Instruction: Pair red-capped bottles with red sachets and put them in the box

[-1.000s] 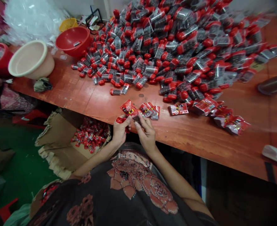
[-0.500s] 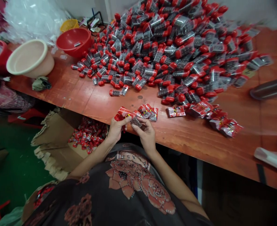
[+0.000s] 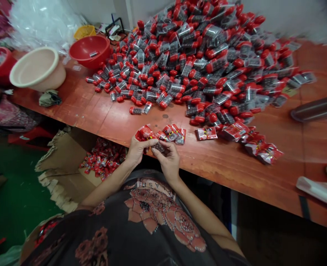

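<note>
My left hand (image 3: 138,149) is shut on a crumpled red foil sachet (image 3: 145,133), held just above the table edge. My right hand (image 3: 167,159) pinches a small transparent capsule-shaped tube with dark contents (image 3: 159,147), close to the sachet. Just beyond my hands lie several loose red foil sachets (image 3: 174,134) on the red wooden table (image 3: 102,118). Further back rises a large heap of transparent tubes with red caps (image 3: 196,62). More filled sachets (image 3: 259,142) lie along the heap's front edge.
Below the table edge, an open cardboard box (image 3: 63,166) holds many red sachets (image 3: 104,159). A red bowl (image 3: 90,51), a beige basin (image 3: 37,68) and a plastic bag (image 3: 41,26) stand far left. A metal cylinder (image 3: 317,107) lies at the right.
My hands have drawn closer together, with the tube now between them and the sachet raised slightly. The whole scene has shifted a little in view as my head moved.
</note>
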{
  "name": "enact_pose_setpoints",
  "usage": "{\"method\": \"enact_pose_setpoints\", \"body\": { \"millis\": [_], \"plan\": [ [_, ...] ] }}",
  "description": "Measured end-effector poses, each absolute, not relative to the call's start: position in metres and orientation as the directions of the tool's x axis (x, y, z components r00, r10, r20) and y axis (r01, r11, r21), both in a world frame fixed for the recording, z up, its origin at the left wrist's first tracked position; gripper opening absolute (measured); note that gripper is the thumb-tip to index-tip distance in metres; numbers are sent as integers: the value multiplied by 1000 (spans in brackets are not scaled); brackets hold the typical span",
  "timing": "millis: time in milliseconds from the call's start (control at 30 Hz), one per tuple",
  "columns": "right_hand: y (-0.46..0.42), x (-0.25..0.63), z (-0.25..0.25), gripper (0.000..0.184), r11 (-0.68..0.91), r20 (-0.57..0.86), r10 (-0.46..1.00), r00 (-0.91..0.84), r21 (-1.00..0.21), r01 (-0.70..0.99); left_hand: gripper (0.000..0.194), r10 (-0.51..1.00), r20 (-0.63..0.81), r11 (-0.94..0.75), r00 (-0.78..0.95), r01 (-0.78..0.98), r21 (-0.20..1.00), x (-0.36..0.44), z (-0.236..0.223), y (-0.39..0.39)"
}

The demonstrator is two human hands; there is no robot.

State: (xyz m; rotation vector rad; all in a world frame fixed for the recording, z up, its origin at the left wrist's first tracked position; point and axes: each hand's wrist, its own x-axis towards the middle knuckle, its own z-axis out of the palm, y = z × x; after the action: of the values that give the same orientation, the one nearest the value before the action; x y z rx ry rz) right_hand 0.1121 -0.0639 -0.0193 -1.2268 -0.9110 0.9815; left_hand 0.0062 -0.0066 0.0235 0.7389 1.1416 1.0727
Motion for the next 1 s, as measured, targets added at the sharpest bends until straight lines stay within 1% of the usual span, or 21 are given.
{"method": "enact_pose_setpoints", "body": {
  "millis": [67, 100, 167, 233, 333, 433, 533, 600, 700, 833, 1000],
  "plan": [
    [-65, 112, -19, 27, 78, 50, 941, 334, -994, -71, 41, 931, -354, 365, 91, -255, 895, 7, 24, -7],
    [-65, 111, -19, 27, 68, 35, 943, 331, -994, -88, 38, 927, -357, 376, 119, -241, 895, 7, 24, -7],
    [-66, 110, -18, 31, 34, -26, 948, 318, -983, -181, 36, 922, -349, 382, 170, -231, 895, 9, 24, -10],
    [-66, 109, -18, 38, 13, -75, 949, 308, -961, -275, 39, 924, -339, 375, 179, -244, 894, 12, 24, -13],
    [-67, 109, -18, 45, 12, -86, 947, 310, -953, -302, 36, 920, -363, 391, 150, -262, 882, 16, 23, -18],
    [-65, 113, -19, 38, -8, -92, 954, 286, -959, -282, 33, 909, -392, 416, 139, -260, 871, 16, 19, -17],
    [-62, 120, -22, 42, -40, -101, 971, 216, -962, -270, 32, 918, -392, 394, 62, -266, 880, 13, 13, -11],
    [-62, 122, -23, 43, -58, -114, 977, 178, -955, -292, 35, 918, -397, 387, 16, -267, 883, 10, 9, -6],
    [-64, 120, -25, 40, -57, -135, 967, 214, -940, -337, 35, 913, -407, 402, 34, -253, 880, 8, 7, -5],
    [-70, 112, -25, 39, -52, -166, 948, 271, -922, -384, 32, 925, -379, 377, 39, -233, 896, 12, 8, -13],
    [-68, 113, -26, 38, -107, -243, 937, 253, -885, -453, 29, 939, -343, 332, -1, -246, 911, 15, 9, -18]
  ]
}}
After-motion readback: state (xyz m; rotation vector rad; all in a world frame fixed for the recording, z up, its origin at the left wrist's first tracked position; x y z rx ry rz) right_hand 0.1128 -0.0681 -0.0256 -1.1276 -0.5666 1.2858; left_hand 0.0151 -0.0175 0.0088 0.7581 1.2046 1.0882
